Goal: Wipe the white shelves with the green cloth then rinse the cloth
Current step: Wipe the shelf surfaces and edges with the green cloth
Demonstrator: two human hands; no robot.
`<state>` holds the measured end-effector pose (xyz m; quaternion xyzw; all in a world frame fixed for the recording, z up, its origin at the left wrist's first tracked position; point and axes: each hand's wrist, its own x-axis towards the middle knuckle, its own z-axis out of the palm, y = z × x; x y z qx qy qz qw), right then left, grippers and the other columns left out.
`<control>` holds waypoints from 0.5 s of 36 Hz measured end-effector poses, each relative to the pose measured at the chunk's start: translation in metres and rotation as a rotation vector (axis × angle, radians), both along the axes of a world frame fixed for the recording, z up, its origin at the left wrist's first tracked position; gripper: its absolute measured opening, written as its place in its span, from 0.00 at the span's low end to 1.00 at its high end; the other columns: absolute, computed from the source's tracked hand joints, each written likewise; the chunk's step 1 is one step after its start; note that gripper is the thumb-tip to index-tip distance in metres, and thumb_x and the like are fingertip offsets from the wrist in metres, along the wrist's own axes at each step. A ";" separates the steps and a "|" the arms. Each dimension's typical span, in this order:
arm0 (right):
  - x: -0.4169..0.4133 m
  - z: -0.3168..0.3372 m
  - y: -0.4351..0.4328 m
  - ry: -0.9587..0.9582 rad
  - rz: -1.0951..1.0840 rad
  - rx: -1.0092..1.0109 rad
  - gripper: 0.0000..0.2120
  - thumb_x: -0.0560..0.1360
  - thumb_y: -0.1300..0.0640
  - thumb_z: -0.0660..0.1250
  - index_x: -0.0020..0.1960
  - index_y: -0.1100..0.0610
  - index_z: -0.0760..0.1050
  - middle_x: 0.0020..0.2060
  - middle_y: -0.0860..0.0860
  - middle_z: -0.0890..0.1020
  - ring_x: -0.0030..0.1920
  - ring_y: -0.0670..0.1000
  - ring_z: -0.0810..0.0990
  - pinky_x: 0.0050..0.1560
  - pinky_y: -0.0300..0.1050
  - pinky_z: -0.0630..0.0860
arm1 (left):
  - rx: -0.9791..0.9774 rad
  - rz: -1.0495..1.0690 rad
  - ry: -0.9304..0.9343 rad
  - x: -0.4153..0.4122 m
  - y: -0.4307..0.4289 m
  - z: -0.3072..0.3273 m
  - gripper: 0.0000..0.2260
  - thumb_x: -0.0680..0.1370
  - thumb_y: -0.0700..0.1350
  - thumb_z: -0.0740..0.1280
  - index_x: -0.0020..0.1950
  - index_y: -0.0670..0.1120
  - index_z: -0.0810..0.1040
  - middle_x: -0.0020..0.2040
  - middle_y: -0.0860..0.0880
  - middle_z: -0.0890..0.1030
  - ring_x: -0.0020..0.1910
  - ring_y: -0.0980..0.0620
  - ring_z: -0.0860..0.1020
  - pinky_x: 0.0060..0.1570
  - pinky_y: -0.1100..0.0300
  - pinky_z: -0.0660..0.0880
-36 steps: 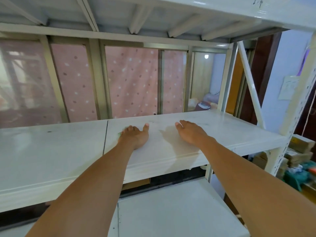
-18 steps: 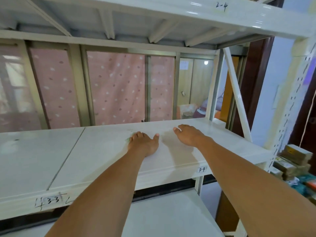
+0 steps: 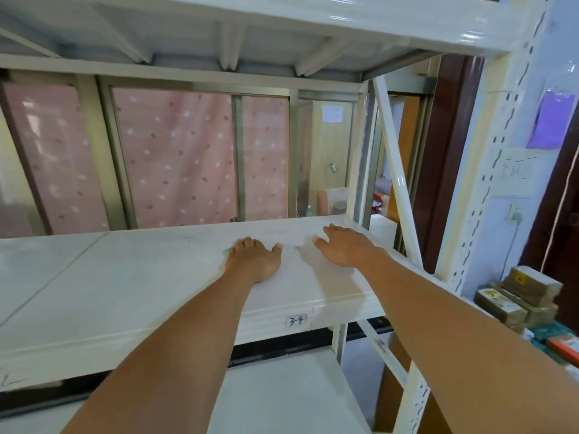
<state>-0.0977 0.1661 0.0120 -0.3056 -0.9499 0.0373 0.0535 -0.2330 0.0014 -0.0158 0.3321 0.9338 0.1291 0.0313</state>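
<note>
At the far left, the white shelf (image 3: pixel 109 286) runs as a broad flat board with a seam crossing it, and behind it hangs a pink dotted curtain (image 3: pixel 175 158) in a metal-framed window. Further right, the left hand (image 3: pixel 254 261) lies palm down on the shelf, fingers together and pressed flat over the green cloth (image 3: pixel 226 252), of which only a small pale green edge peeks out by the little-finger side; the hand is pressing on it rather than gripping it. Just beside it, apart by a narrow strip of bare shelf, the right hand (image 3: pixel 346 247) rests flat and released, fingers spread slightly, holding nothing. On the shelf's front edge below the hands sits a small label (image 3: pixel 296 320) handwritten "3-4". A lower shelf (image 3: pixel 282 393) shows beneath. To the right stands the perforated white upright (image 3: pixel 466 245) of the rack, and past it, stacked cardboard boxes (image 3: pixel 520 296) sit low against the wall.
</note>
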 end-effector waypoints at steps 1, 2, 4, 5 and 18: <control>0.003 -0.001 0.006 -0.004 0.006 0.001 0.33 0.82 0.37 0.44 0.82 0.52 0.51 0.81 0.49 0.51 0.79 0.54 0.54 0.77 0.53 0.54 | 0.002 0.006 0.000 0.002 0.006 0.000 0.36 0.81 0.65 0.42 0.80 0.39 0.50 0.80 0.42 0.49 0.79 0.43 0.48 0.76 0.48 0.47; 0.007 -0.001 0.012 -0.005 0.012 0.000 0.32 0.82 0.37 0.44 0.82 0.52 0.51 0.81 0.50 0.51 0.79 0.54 0.54 0.77 0.53 0.54 | 0.004 0.011 -0.001 0.004 0.012 -0.001 0.37 0.81 0.65 0.42 0.80 0.39 0.50 0.80 0.41 0.49 0.79 0.43 0.48 0.76 0.48 0.47; 0.014 -0.002 0.026 0.007 0.022 -0.012 0.32 0.83 0.38 0.44 0.82 0.52 0.51 0.81 0.50 0.52 0.79 0.55 0.54 0.77 0.54 0.53 | 0.012 0.019 -0.009 0.010 0.025 -0.001 0.37 0.81 0.65 0.42 0.80 0.39 0.50 0.80 0.41 0.49 0.79 0.42 0.48 0.76 0.48 0.47; 0.017 -0.001 0.033 0.018 0.025 -0.022 0.32 0.83 0.38 0.44 0.81 0.53 0.52 0.81 0.50 0.52 0.79 0.55 0.54 0.77 0.54 0.53 | 0.017 0.022 -0.014 0.013 0.032 -0.001 0.37 0.80 0.65 0.42 0.80 0.39 0.51 0.80 0.41 0.49 0.79 0.42 0.48 0.76 0.47 0.47; 0.052 -0.006 0.090 0.002 -0.034 -0.045 0.27 0.83 0.45 0.52 0.78 0.55 0.60 0.78 0.53 0.60 0.75 0.57 0.64 0.72 0.55 0.64 | 0.046 0.014 -0.017 0.066 0.137 -0.004 0.37 0.80 0.66 0.41 0.80 0.41 0.53 0.80 0.42 0.51 0.78 0.43 0.50 0.76 0.47 0.48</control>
